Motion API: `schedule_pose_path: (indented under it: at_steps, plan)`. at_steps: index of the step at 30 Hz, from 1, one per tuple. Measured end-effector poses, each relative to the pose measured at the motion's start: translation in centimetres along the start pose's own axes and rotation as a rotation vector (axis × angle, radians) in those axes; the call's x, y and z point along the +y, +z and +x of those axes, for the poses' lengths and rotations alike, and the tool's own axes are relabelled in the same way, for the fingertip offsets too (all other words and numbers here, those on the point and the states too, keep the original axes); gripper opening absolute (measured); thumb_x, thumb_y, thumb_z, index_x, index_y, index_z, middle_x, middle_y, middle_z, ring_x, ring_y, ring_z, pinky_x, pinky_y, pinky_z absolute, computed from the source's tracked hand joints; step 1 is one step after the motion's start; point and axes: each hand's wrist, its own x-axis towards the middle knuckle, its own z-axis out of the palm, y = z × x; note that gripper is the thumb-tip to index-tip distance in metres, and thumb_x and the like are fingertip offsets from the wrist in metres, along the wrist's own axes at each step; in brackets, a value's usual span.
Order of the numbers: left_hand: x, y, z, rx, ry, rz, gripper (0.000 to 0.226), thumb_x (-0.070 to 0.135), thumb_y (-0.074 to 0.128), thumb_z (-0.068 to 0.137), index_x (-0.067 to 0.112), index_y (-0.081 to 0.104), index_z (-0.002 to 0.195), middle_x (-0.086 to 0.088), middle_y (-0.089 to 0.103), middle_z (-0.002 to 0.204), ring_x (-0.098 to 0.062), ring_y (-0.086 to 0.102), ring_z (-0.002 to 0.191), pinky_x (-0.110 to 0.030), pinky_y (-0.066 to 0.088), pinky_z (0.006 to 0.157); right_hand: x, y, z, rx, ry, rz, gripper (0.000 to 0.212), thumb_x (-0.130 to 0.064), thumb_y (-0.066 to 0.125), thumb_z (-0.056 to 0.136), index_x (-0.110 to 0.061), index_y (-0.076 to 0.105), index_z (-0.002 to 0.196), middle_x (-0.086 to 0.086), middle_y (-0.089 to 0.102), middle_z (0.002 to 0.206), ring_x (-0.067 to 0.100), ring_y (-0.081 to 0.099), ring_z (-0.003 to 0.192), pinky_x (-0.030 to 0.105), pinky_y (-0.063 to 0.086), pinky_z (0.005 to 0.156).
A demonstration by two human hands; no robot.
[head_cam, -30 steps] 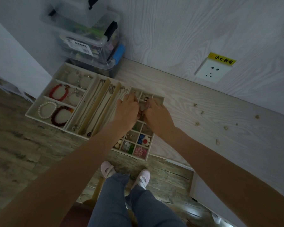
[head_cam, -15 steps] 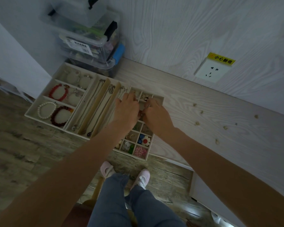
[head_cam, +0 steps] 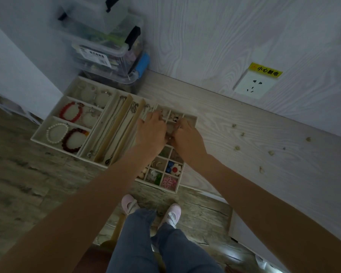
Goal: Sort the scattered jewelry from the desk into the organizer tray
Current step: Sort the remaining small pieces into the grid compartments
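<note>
Pale wood-grain counter (head_cam: 254,154) carries the organizer tray (head_cam: 47,133), mostly filled. Both hands (head_cam: 152,131) (head_cam: 187,134) meet over its small compartments, fingers curled; grip unclear. About 8 scattered earrings (head_cam: 237,148) remain right of it.

Organizer tray (head_cam: 47,133), cream, at the desk's (head_cam: 244,154) left end, partly overhanging its front edge. Left section: red bracelet (head_cam: 71,112), pearl bracelet (head_cam: 56,133), dark red bracelet (head_cam: 73,139). Middle channels: long chains (head_cam: 114,131). Right grid of small cells: flower pieces (head_cam: 175,169), pink flower (head_cam: 168,182). Left hand (head_cam: 151,131) and right hand (head_cam: 187,136), side by side, touching, over the grid's upper cells; anything pinched is too small to tell. Scattered small pieces (head_cam: 237,147) on the desk to the right. Clear storage boxes (head_cam: 106,56) behind the tray. Wall socket (head_cam: 253,85), yellow label above.
</note>
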Motion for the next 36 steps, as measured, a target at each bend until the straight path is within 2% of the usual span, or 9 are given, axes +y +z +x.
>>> schedule_pose_path:
  at_steps: [3,6,10,12,17,24,28,31,36]
  plan:
    - [-1.4,-0.4,-0.4,0.028,0.064,-0.049,0.020,0.024,0.056,0.089,0.017,0.069,0.103,-0.005,0.044,0.125,-0.023,0.039,0.120,-0.040,0.030,0.100,0.1,0.1,-0.1,-0.020,0.010,-0.005,0.020,-0.011,0.054,0.090,-0.003,0.069,0.100,0.013,0.050,0.116,0.027,0.049,0.106,0.031,0.040,0.079]
    - [-2.4,-0.6,-0.8,0.032,0.149,-0.058,0.020,0.020,0.056,0.089,0.022,0.069,0.104,-0.004,0.044,0.124,-0.022,0.038,0.120,-0.036,0.029,0.095,0.1,0.3,-0.2,-0.019,0.039,-0.012,0.020,-0.012,0.053,0.090,-0.006,0.068,0.101,0.011,0.050,0.118,0.025,0.047,0.109,0.031,0.039,0.082]
    - [-2.6,-0.7,-0.8,-0.008,0.249,0.011,0.025,0.019,0.058,0.088,0.029,0.067,0.109,-0.004,0.042,0.130,-0.024,0.035,0.125,-0.042,0.024,0.106,-0.1,0.1,-0.1,-0.014,0.055,-0.032,0.019,-0.013,0.053,0.091,-0.006,0.066,0.103,0.010,0.049,0.119,0.025,0.046,0.111,0.030,0.036,0.083]
    - [-2.5,-0.7,-0.8,-0.024,0.276,0.038,0.028,0.019,0.058,0.088,0.032,0.066,0.111,-0.005,0.040,0.133,-0.026,0.034,0.127,-0.043,0.026,0.106,-0.2,0.1,0.0,-0.011,0.058,-0.050,0.018,-0.013,0.054,0.090,-0.005,0.065,0.102,0.011,0.050,0.118,0.026,0.045,0.111,0.031,0.036,0.084]
    - [-2.3,-0.8,-0.6,-0.047,0.301,0.103,0.032,0.022,0.055,0.090,0.038,0.062,0.117,-0.002,0.037,0.137,-0.024,0.032,0.127,-0.039,0.031,0.099,-0.5,0.2,0.0,-0.009,0.070,-0.068,0.017,-0.010,0.056,0.089,-0.004,0.065,0.102,0.012,0.050,0.118,0.027,0.045,0.111,0.033,0.038,0.085]
    - [-2.5,-0.7,-0.4,-0.043,0.302,0.106,0.030,0.026,0.059,0.088,0.039,0.064,0.115,-0.001,0.037,0.137,-0.023,0.030,0.129,-0.042,0.027,0.106,-0.5,0.3,0.0,-0.013,0.063,-0.067,0.016,-0.010,0.056,0.089,-0.005,0.065,0.102,0.011,0.050,0.117,0.026,0.045,0.110,0.032,0.036,0.083]
    - [-2.7,-0.5,-0.4,-0.013,0.301,0.062,0.024,0.024,0.061,0.086,0.035,0.068,0.106,-0.001,0.041,0.132,-0.024,0.034,0.127,-0.045,0.023,0.109,-0.7,0.1,-0.1,0.014,0.065,-0.050,0.017,-0.014,0.056,0.090,-0.004,0.066,0.100,0.012,0.050,0.117,0.027,0.046,0.109,0.033,0.037,0.086]
    - [-2.9,-0.4,-0.6,0.027,0.261,-0.045,0.019,0.018,0.062,0.084,0.027,0.072,0.098,-0.002,0.046,0.127,-0.025,0.038,0.124,-0.041,0.025,0.102,-0.9,0.0,-0.1,0.034,0.068,-0.031,0.019,-0.017,0.057,0.090,-0.005,0.067,0.101,0.011,0.049,0.118,0.027,0.045,0.111,0.033,0.037,0.088]
    - [-3.3,-0.8,-1.3,-0.030,0.248,-0.016,0.023,0.019,0.060,0.087,0.031,0.070,0.104,0.002,0.040,0.131,-0.020,0.031,0.125,-0.034,0.027,0.095,-1.1,0.0,0.2,0.004,0.086,-0.002,0.028,-0.028,0.061,0.087,-0.007,0.068,0.104,0.011,0.047,0.123,0.028,0.043,0.117,0.035,0.039,0.095]
